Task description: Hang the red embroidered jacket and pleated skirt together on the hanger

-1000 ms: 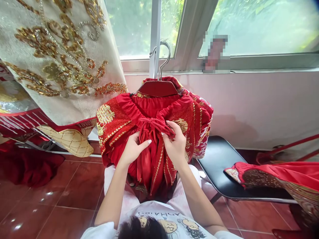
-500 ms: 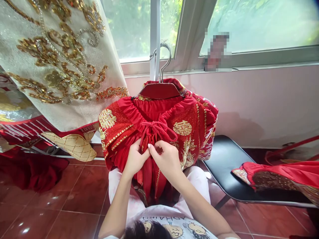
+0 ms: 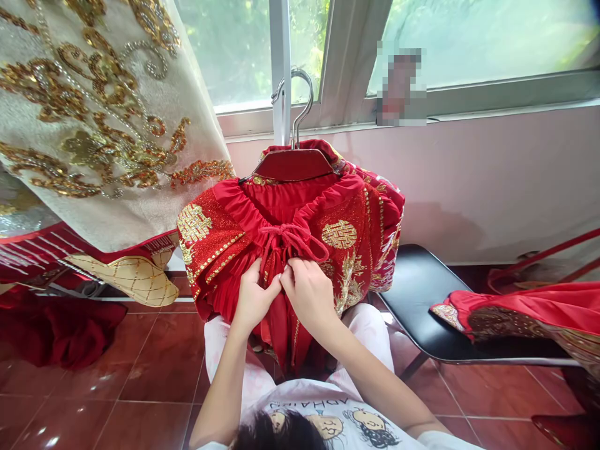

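- Two hands meet at the middle of the red skirt with gold embroidery (image 3: 281, 250), which lies bunched over your lap with its gathered waistband turned up toward the window
- Your left hand (image 3: 253, 299) pinches the red pleats just under the red drawstring bow (image 3: 285, 237); its grip is clenched on the cloth, probably to steady the folds
- Your right hand (image 3: 307, 290) presses beside it, fingertips touching those of the left, its grip also closed on a fold of the same skirt just below the bow's loop
- One dark red wooden hanger with a metal hook (image 3: 293, 164) stands at the top of the waistband, so the skirt seems to be clipped to it while you work on the front
- Round gold emblems sit either side of the bow, which suggests the front panel is facing you
- Beside your right knee stands a black padded stool (image 3: 417, 294), with another red and gold garment (image 3: 525, 319) draped on its far end
- At your left hangs a cream fabric with gold bead scrollwork (image 3: 103, 112), and a dark red cloth (image 3: 56, 325) lies heaped on the floor below it
- Underfoot is a glossy red tiled floor (image 3: 117, 387); ahead, a pale pink wall (image 3: 492, 187) runs under a window with greenery outside
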{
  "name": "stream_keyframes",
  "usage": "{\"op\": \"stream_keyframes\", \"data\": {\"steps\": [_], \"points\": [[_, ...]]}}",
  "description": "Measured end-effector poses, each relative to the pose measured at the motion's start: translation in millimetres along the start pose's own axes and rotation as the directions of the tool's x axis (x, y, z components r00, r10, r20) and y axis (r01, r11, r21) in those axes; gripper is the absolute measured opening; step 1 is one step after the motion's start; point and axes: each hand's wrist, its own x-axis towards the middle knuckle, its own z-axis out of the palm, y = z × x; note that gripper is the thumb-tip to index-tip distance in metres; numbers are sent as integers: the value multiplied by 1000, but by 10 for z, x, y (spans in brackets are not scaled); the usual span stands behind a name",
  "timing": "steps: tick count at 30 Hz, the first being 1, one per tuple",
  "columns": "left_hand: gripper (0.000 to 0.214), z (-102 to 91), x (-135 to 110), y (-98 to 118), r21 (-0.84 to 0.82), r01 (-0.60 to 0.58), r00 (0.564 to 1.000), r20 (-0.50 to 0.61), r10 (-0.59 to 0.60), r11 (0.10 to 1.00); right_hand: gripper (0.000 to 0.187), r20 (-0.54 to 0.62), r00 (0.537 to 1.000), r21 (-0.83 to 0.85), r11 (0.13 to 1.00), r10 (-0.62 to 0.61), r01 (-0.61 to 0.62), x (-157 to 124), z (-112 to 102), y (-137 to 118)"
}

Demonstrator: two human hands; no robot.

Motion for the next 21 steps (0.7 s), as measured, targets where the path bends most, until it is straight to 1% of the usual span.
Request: {"op": "stream_keyframes", "data": {"steps": [2, 4, 5, 7, 9, 10, 13, 17, 19, 21], "points": [[27, 3, -7, 26, 11, 10, 1000, -3, -10, 1000, 20, -20, 1000, 81, 996, -23, 25, 5, -42, 22], [27, 14, -11, 49, 10, 17, 1000, 0, -17, 1000, 20, -13, 1000, 202, 979, -1, 3, 19, -121, 38], [27, 21, -11, 57, 8, 15, 1000, -1, -15, 1000, 21, 17, 1000, 265, 964, 26, -30, 30, -163, 42], [26, 35, -11, 65, 9, 9, 1000, -7, -9, 1000, 27, 130, 989, 385, 915, 72, -117, 54, -226, 46], [25, 43, -10, 68, 18, 0, 1000, -18, 0, 1000, 34, 233, 967, 484, 850, 105, -209, 79, -239, 52], [25, 44, -10, 69, 21, -3, 1000, -21, 4, 1000, 36, 264, 958, 520, 820, 114, -241, 90, -226, 59], [24, 46, -12, 72, 20, -6, 1000, -18, 7, 1000, 34, 293, 947, 569, 773, 129, -281, 115, -153, 86], [24, 57, -18, 83, 20, 3, 1000, -20, -3, 1000, 26, 375, 921, 611, 719, 105, -331, 116, -111, 96], [26, 62, -21, 95, 28, 4, 1000, -20, -3, 1000, 26, 359, 925, 583, 744, 125, -327, 105, -118, 85], [27, 60, -25, 106, 35, -2, 1000, -16, 3, 999, 25, 284, 946, 534, 794, 155, -291, 89, -122, 77]]}}
